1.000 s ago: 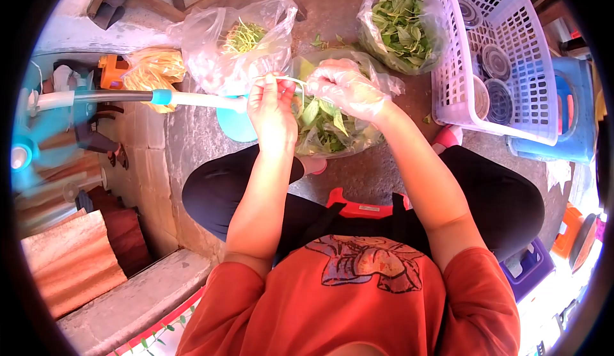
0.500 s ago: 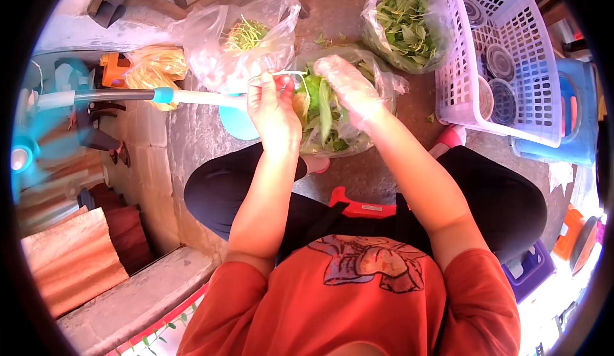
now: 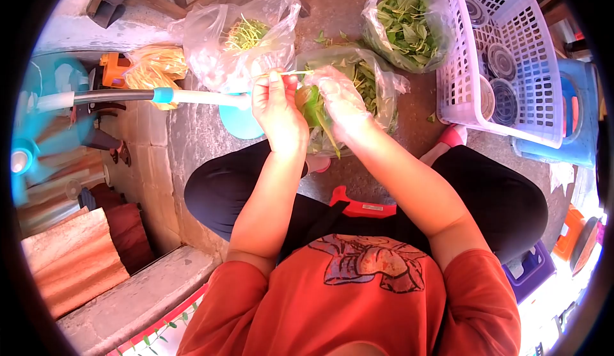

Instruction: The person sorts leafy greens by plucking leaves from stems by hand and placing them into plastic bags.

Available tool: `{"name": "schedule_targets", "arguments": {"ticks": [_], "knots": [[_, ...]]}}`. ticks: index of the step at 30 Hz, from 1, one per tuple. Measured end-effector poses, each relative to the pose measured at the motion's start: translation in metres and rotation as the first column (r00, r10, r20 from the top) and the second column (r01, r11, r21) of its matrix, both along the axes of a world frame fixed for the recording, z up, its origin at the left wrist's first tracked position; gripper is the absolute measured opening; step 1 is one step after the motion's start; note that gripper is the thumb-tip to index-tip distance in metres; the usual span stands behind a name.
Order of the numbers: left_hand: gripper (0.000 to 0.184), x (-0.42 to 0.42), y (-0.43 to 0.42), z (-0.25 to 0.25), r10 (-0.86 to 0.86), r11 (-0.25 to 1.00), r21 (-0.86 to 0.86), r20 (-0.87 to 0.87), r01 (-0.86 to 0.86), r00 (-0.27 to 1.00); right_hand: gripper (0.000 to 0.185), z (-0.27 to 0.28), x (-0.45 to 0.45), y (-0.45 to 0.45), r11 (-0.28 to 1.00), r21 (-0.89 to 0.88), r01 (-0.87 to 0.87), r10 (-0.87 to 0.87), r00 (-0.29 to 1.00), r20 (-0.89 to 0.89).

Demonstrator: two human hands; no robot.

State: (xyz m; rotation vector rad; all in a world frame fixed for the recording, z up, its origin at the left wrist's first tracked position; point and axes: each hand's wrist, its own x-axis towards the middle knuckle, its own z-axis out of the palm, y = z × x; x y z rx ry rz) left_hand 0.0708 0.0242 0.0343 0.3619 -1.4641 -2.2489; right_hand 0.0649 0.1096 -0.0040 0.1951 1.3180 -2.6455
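My left hand (image 3: pixel 279 103) is bare and pinches a thin pale green stem (image 3: pixel 295 72) between thumb and fingers. Close beside it, my right hand (image 3: pixel 343 95), in a clear plastic glove, closes around leafy greens (image 3: pixel 314 110) whose leaves hang down below the fingers. The stem's right end reaches to the gloved fingertips. Under both hands lies an open clear plastic bag (image 3: pixel 391 82) with more greens (image 3: pixel 366 81) in it. The gloved hand hides part of the bag.
Stems (image 3: pixel 248 34) fill a clear bag (image 3: pixel 208 33) at far left; leaves (image 3: pixel 407 26) fill another bag at far right. A white plastic basket (image 3: pixel 470 110) holds several round containers. A blue fan (image 3: pixel 25 154) with a long pole stands left, before a turquoise round object (image 3: pixel 238 120).
My right hand has drawn back toward me and turned, its fingers now lower and closer to the left hand. The leaves swing downward beneath it. My left hand has shifted slightly right.
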Motion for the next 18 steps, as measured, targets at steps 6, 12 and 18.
{"name": "schedule_targets", "arguments": {"ticks": [6, 12, 18], "knots": [[0.011, -0.027, -0.014, 0.025, 0.132, 0.987, -0.073, -0.128, -0.142, 0.983, 0.025, -0.053, -0.018, 0.01, 0.927, 0.343, 0.149, -0.237, 0.943, 0.232], [0.019, -0.148, -0.093, 0.025, 0.223, 0.959, 0.09, 0.357, -0.271, 0.907, 0.008, -0.007, -0.059, 0.077, 0.98, -0.058, 0.193, -0.142, 0.867, 0.478], [0.015, -0.113, -0.072, -0.04, -0.019, 0.989, -0.143, 0.065, 0.029, 0.998, 0.019, -0.006, -0.067, 0.126, 0.92, 0.292, -0.262, 0.301, 0.949, -0.093]]}}
